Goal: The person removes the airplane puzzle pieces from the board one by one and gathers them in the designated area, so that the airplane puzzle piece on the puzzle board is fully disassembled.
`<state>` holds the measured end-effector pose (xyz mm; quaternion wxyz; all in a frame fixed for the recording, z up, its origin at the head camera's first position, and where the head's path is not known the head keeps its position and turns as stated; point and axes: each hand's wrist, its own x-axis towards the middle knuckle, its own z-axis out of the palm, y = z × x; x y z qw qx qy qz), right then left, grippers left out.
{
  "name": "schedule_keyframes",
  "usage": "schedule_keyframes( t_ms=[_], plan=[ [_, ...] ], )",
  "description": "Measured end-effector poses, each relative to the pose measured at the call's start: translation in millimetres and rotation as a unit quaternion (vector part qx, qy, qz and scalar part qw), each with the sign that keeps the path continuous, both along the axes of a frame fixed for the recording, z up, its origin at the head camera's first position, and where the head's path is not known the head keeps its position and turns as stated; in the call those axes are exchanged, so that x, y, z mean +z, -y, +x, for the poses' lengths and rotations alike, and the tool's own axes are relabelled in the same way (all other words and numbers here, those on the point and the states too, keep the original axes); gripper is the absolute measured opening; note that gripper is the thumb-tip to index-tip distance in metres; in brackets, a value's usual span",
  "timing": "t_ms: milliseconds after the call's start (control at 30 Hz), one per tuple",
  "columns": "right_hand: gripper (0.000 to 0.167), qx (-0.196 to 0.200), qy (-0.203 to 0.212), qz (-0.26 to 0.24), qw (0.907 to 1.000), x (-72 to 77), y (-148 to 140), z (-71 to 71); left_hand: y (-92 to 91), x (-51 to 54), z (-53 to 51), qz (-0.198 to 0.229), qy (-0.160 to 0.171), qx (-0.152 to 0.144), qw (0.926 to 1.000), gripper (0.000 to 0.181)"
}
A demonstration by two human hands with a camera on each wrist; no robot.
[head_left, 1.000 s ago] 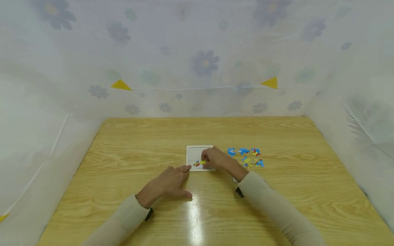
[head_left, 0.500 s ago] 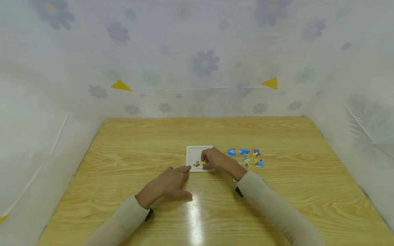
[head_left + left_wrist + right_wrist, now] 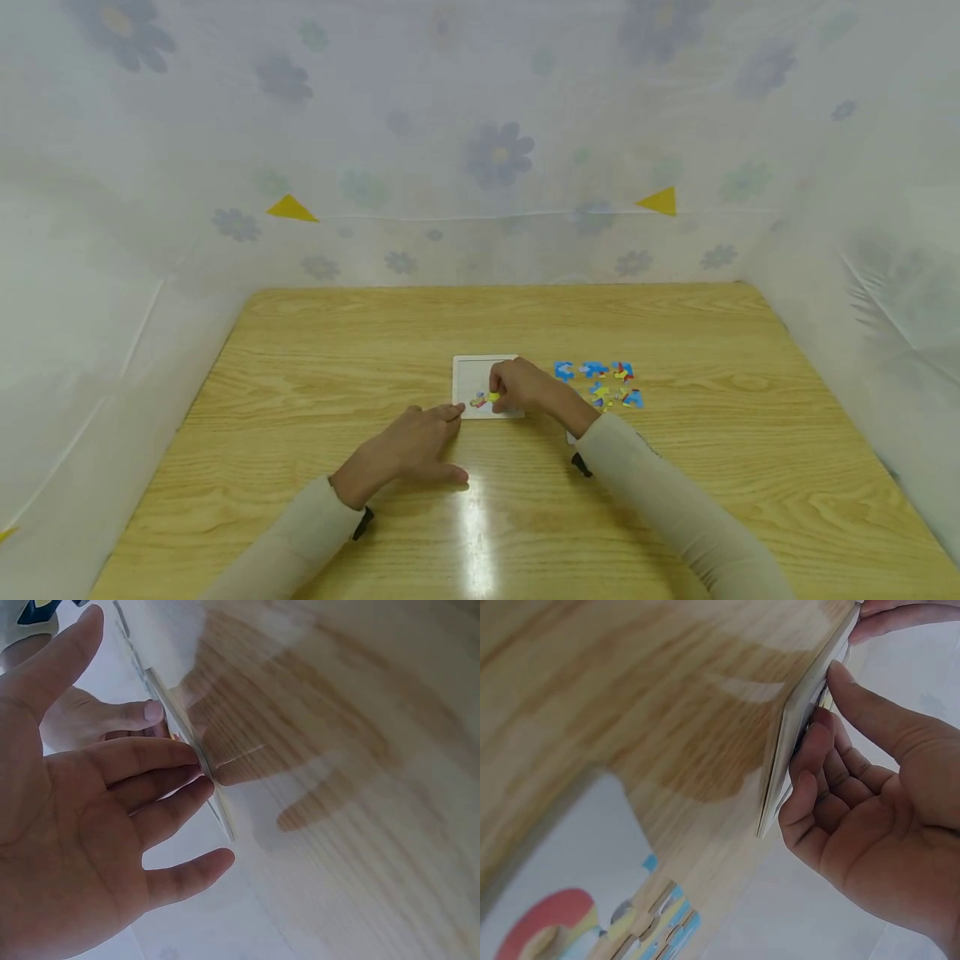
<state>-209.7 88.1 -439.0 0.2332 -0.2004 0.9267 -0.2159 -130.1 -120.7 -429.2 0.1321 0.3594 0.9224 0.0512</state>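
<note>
A white square puzzle tray (image 3: 457,379) lies flat on the wooden table. Inside its near left corner sits a colourful jigsaw piece (image 3: 477,401). Just right of that, my right hand (image 3: 527,387) reaches into the tray with curled fingers and pinches a yellow jigsaw piece (image 3: 493,397), mostly hidden by the fingers. In the right wrist view the thumb (image 3: 877,712) and index finger meet at the tray's surface. My left hand (image 3: 412,444) is spread, its fingertips touching the tray's left near corner; the left wrist view shows those fingers (image 3: 161,761) against the edge.
Several loose blue and yellow jigsaw pieces (image 3: 595,368) lie in rows right of the tray. A white card with a red print (image 3: 592,840) lies near the right forearm, which partly covers it. Pale flowered cloth (image 3: 480,167) encloses the table's back and sides.
Both hands hold nearly the same places. The right fingertips and the yellow piece have shifted only very slightly to the left within the tray.
</note>
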Motion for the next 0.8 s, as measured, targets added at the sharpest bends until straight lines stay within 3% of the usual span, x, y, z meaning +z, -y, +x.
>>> schedule_keyframes(
  t_ms=[800],
  plan=[
    [0.021, 0.002, -0.033, -0.004, 0.9995, 0.5, 2.4, 3.7, -0.9, 2.1, 0.7, -0.007, -0.008, -0.005, 0.9999, 0.083]
  ],
)
